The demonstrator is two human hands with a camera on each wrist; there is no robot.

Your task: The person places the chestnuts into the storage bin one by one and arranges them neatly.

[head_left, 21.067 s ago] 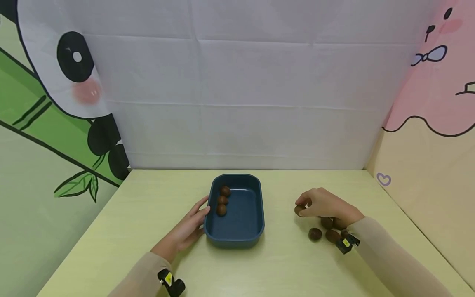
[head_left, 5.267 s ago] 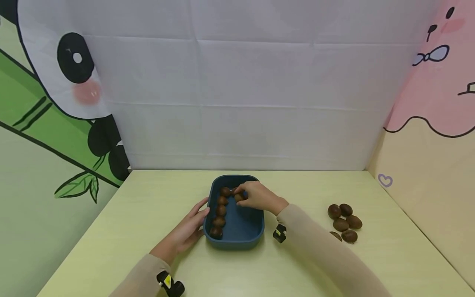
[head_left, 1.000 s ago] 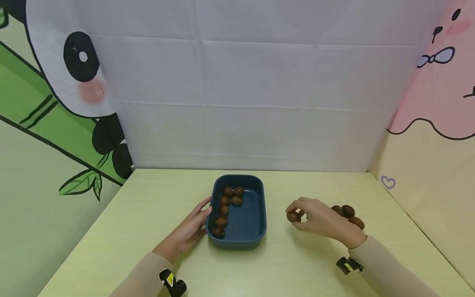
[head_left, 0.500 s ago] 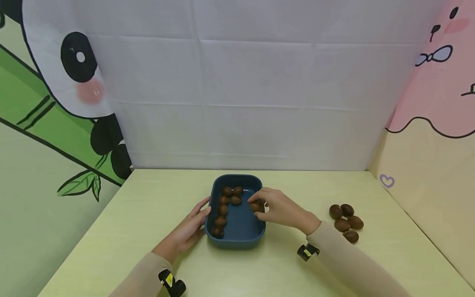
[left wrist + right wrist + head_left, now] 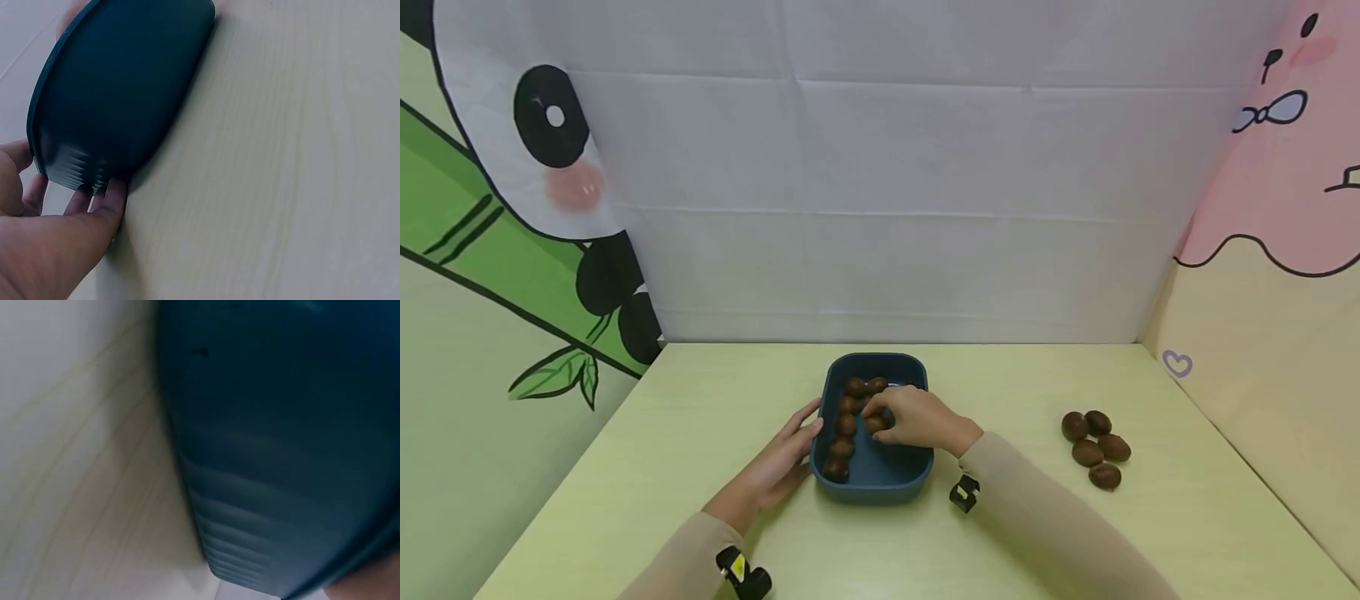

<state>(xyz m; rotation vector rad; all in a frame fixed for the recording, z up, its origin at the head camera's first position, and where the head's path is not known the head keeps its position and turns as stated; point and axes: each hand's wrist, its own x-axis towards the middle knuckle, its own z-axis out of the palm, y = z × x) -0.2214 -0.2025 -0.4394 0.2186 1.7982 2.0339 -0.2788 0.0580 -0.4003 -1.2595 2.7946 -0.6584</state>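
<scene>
In the head view, a dark blue rectangular bin (image 5: pixel 880 495) holds several brown, chestnut-like nuts (image 5: pixel 842 447). Most of these form a column along its left wall; a second column starts beside it at the far end. My right hand (image 5: pixel 917 418) reaches over the bin's right wall and pinches one brown nut (image 5: pixel 876 425) between thumb and fingers, low inside the bin next to the left column. My fingers partly cover another nut behind it. My left hand (image 5: pixel 778 462) rests its extended fingers against the bin's left outer wall; the left wrist view shows these fingertips (image 5: pixel 112 194) touching it.
Several loose brown nuts (image 5: pixel 1087 452) lie in a cluster on the right of the pale yellow table (image 5: pixel 1000 533). A white cloth (image 5: pixel 880 208) hangs behind the table. Cartoon-printed panels stand at both sides. The right wrist view is blurred and mostly filled by the bin's outer wall (image 5: pixel 275 456).
My right hand has carried one nut from the right side of the table leftward into the bin. Over the longer span, the bin's nuts have increased and the pile has shrunk. My left hand stays put.
</scene>
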